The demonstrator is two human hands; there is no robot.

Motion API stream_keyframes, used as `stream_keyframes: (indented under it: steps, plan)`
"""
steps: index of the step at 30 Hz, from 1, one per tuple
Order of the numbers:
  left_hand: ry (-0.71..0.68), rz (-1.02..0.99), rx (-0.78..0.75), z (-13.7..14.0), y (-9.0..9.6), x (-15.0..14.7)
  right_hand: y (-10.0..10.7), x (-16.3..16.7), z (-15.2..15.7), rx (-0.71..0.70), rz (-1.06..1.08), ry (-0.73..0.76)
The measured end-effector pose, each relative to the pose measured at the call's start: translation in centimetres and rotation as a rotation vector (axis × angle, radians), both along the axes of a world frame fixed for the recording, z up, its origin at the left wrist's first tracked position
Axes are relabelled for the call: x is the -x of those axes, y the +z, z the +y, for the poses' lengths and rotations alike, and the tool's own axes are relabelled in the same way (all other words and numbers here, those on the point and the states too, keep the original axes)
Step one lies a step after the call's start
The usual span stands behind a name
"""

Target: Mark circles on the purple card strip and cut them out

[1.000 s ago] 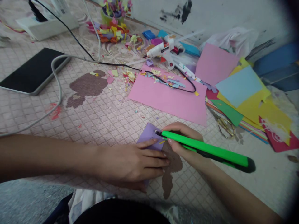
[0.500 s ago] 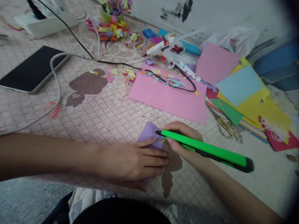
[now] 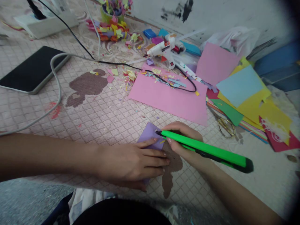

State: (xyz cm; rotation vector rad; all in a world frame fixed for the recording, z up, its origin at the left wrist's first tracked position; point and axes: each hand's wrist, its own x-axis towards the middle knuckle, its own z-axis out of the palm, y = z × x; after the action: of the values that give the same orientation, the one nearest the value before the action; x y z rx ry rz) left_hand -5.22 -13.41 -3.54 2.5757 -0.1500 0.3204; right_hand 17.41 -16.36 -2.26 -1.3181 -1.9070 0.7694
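Note:
A piece of purple paper (image 3: 148, 134) lies on the quilted tablecloth near the table's front edge. My left hand (image 3: 138, 161) rests flat across it, fingers stretched out, pressing it down and covering much of it. In my right hand (image 3: 180, 137) is a green utility knife (image 3: 206, 148) with a black end, gripped like a pen. Its dark tip touches the far right corner of the paper, where a small cut or mark shows. A tiny yellow scrap lies by the paper's right edge, under the knife.
Beyond my hands lies a pink sheet (image 3: 168, 103) strewn with paper scraps, a black cord looping over it. A glue gun (image 3: 161, 48) sits behind. Scissors (image 3: 226, 126) and stacked coloured paper (image 3: 241, 87) are at right. A tablet-like device (image 3: 30, 70) and white cable (image 3: 58, 84) occupy the left.

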Motion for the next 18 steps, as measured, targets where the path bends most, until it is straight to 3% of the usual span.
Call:
stream_keyframes:
  steps: [8, 18]
  plan:
    - [-0.02, 0.082, 0.008, 0.12, 0.22, -0.06, 0.26, 0.18, 0.09, -0.017, 0.013, 0.013]
    - [-0.016, 0.035, -0.016, 0.1, 0.25, -0.02, 0.12, 0.0, -0.01, -0.011, 0.006, 0.014]
